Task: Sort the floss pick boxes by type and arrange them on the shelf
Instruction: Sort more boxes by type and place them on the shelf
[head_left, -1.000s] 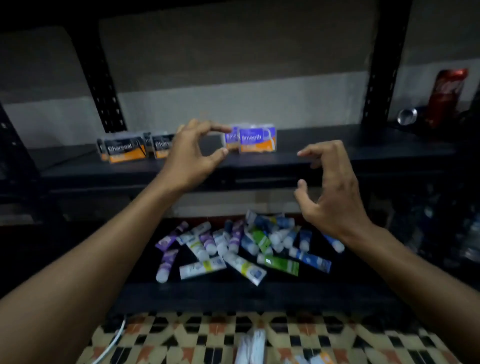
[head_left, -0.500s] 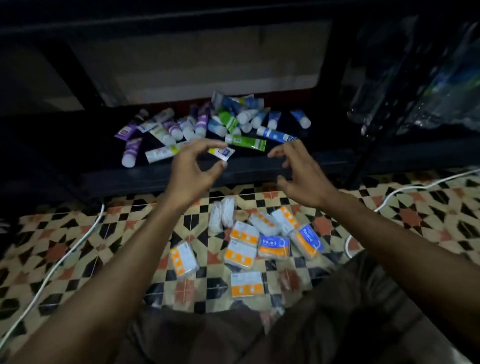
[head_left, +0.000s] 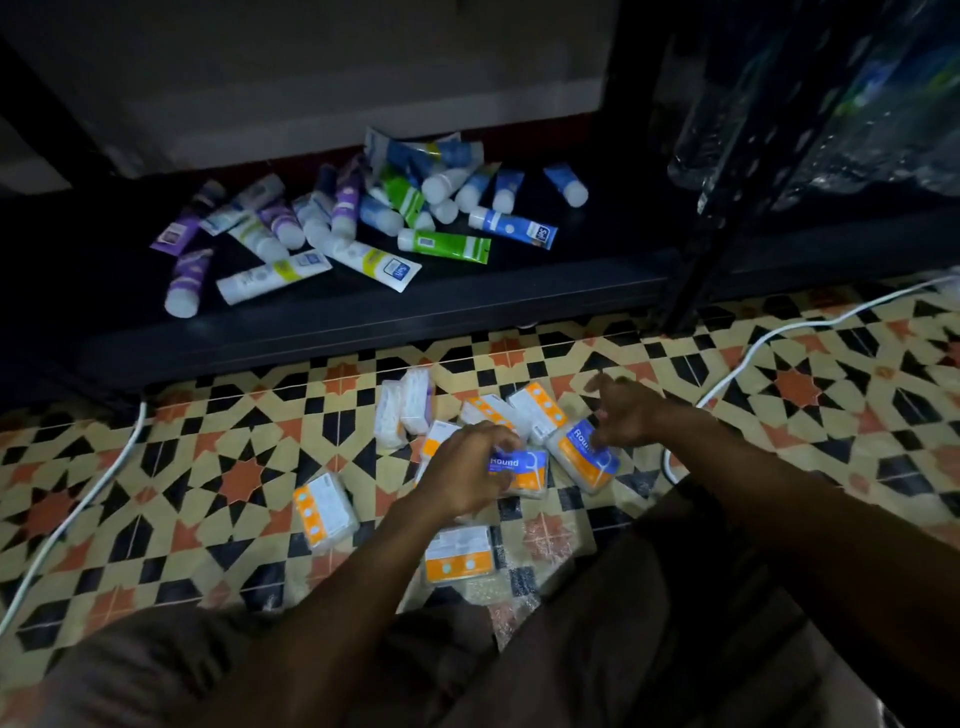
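Note:
Several floss pick boxes lie scattered on the patterned tile floor (head_left: 218, 467) in front of the black shelf (head_left: 363, 322). My left hand (head_left: 465, 470) grips the left end of a blue and orange "Round" box (head_left: 524, 467). Just right of it, my right hand (head_left: 626, 415) touches a second "Round" box (head_left: 582, 457) with bent fingertips, thumb spread away. Other boxes lie orange-and-white back up: one at the left (head_left: 324, 512), one nearest me (head_left: 457, 556), two behind the hands (head_left: 535, 410). Two white packs (head_left: 405, 410) lie beside them.
A heap of coloured tubes (head_left: 363, 223) covers the low shelf board. A black shelf post (head_left: 691, 270) stands at the right, with wrapped plastic bottles (head_left: 831, 104) behind it. White cables (head_left: 78, 509) (head_left: 753, 343) run across the floor on both sides. My knees fill the bottom.
The view dropped from the upper shelf with sorted boxes to the floor. Both hands came down from mid-air onto the two "Round" boxes; the left hand closed on one.

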